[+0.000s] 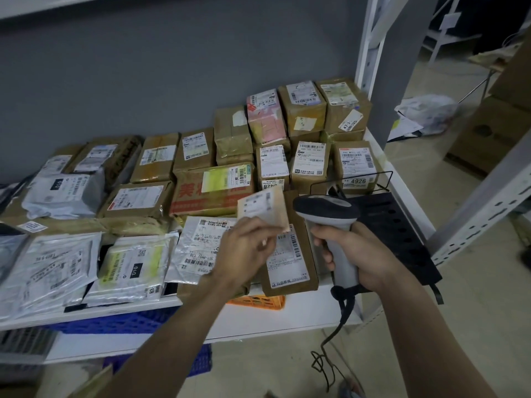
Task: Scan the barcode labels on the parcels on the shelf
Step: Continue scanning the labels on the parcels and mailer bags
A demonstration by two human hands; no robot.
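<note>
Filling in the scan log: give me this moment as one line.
left hand: holds small parcel lifted over shelf | right hand: grips scanner beside parcel | step: scanning lifted parcel's label

My one camera sits on my head. It looks forward and down, close over the shelf [258, 300] before me.

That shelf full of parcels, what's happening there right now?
A person is scanning parcels. The left hand holds up a small brown cardboard parcel with a white label, while the right hand grips a grey-and-black handheld barcode scanner beside it. Many labelled boxes and bags lie on the white metal shelf.
</note>
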